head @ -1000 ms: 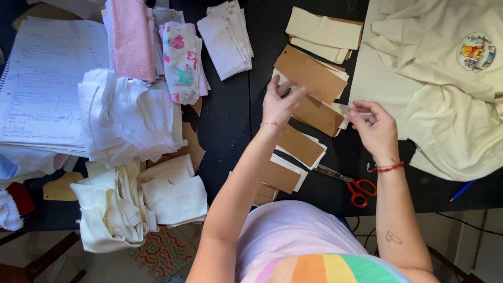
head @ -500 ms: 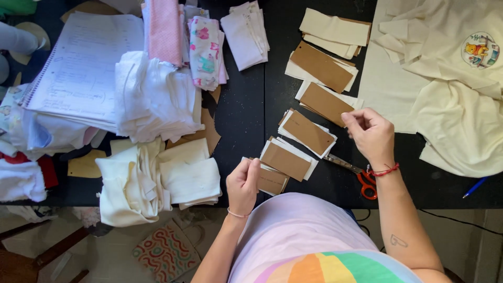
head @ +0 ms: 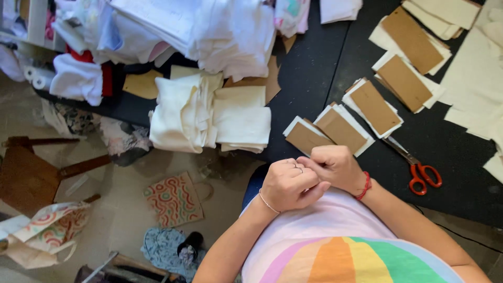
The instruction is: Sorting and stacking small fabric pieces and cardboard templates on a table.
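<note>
Work part done: five cloth-wrapped brown cards (head: 340,128) are laid in a row from the table's (head: 309,78) near edge toward its far right corner, folded cream cloth (head: 209,118) is left unwrapped at the near edge, and left hand (head: 287,184) and right hand (head: 335,166) are curled shut together, anything pinched being hidden.

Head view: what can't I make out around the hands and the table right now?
- Whatever sits between the left hand and right hand: head view, curled fingers cover it.
- Scissors: blade tips run under a cardboard piece.
- Cream cloth: cut off by the right edge.
- Stacked white fabric: cut off by the top edge.
- Dark table: largely buried under piles.
</note>
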